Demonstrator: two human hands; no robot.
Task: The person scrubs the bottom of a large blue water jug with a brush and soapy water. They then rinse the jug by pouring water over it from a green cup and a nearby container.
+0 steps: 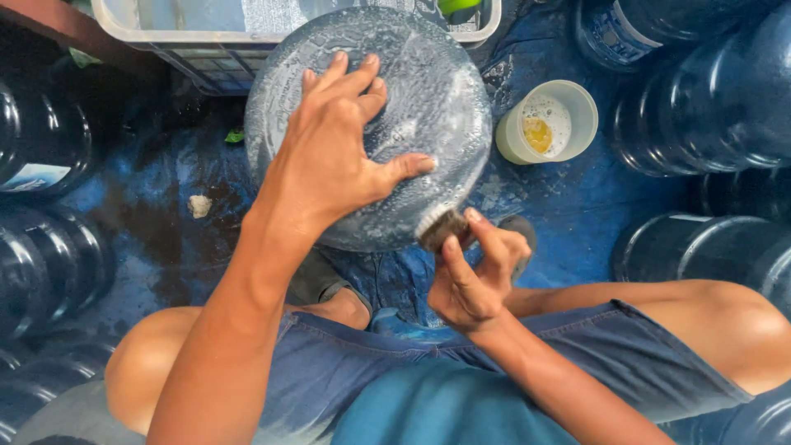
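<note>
A large, soapy, clear blue water jug (445, 91) stands in front of me on the wet blue floor. My left hand (338, 152) lies flat on its top, fingers spread. My right hand (474, 276) holds a small scrubbing pad (441, 229) against the jug's lower near side, fingers pinched around it. My knees in blue shorts frame the bottom of the view.
A white cup (548, 124) with foamy yellowish liquid stands right of the jug. A white crate (206, 37) sits behind it. Several other large blue jugs lie at the left (45, 148) and right (700, 99). A small pale scrap (199, 205) lies on the floor.
</note>
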